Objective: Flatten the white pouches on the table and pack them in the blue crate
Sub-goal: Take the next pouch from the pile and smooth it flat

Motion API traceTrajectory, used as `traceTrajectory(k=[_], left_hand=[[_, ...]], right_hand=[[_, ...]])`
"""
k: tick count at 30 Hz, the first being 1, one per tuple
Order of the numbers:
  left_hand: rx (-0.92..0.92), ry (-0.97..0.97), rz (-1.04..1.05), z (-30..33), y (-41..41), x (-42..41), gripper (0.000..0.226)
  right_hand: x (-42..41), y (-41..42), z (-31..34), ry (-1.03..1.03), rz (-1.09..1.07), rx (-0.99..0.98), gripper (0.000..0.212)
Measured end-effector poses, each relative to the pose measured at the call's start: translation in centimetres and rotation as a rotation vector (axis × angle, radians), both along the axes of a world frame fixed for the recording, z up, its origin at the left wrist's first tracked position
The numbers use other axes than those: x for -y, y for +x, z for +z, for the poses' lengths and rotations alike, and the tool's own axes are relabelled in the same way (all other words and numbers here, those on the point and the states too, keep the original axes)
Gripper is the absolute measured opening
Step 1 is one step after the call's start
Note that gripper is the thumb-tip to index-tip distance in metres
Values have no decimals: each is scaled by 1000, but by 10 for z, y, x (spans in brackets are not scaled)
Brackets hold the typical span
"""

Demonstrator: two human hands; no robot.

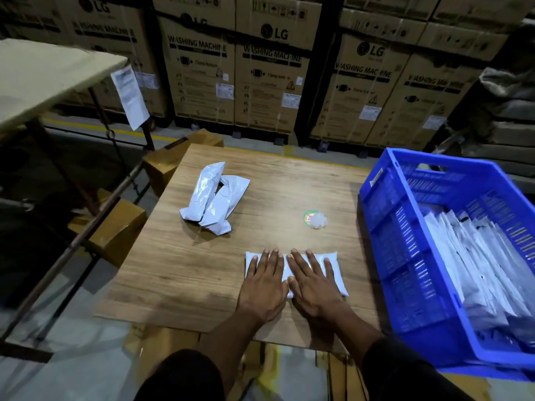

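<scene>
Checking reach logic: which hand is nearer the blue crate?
Right. The right hand presses the flat pouch on the side towards the crate; the left hand lies beside it, farther from the crate.

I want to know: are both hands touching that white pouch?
Touching. The head view shows the left hand and right hand pressed flat on the white pouch.

From my seat at the feed I see two bare forearms ending in the bare left hand (262, 287) and bare right hand (314, 285), with dark, black-looking short sleeves (185, 374) at the elbows.
</scene>
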State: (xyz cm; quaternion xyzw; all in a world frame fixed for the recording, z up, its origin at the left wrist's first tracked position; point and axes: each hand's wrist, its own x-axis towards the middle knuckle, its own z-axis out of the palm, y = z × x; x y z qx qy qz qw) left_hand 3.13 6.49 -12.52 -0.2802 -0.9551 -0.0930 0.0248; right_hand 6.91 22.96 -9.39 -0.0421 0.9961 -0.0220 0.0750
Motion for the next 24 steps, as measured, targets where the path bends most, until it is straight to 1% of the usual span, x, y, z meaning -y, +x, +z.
traceTrajectory(k=[3,8,15,20,24], left_hand=[[11,6,1,-1,0,0,63],[14,17,-13,-4,-1,2,63],[9,-13,-86,-5,-14,8,62],[53,-17,-50,2,-11,7,60],[55,1,10,6,-13,8,56]], right_hand=[[-1,0,1,-16,-5,10,60],[2,2,0,-49,-14,-26,64],[10,8,-12,-94,-116,-9,61],[12,5,-2,-93,-121,-3,72],[16,-3,6,-41,-139,75,78]])
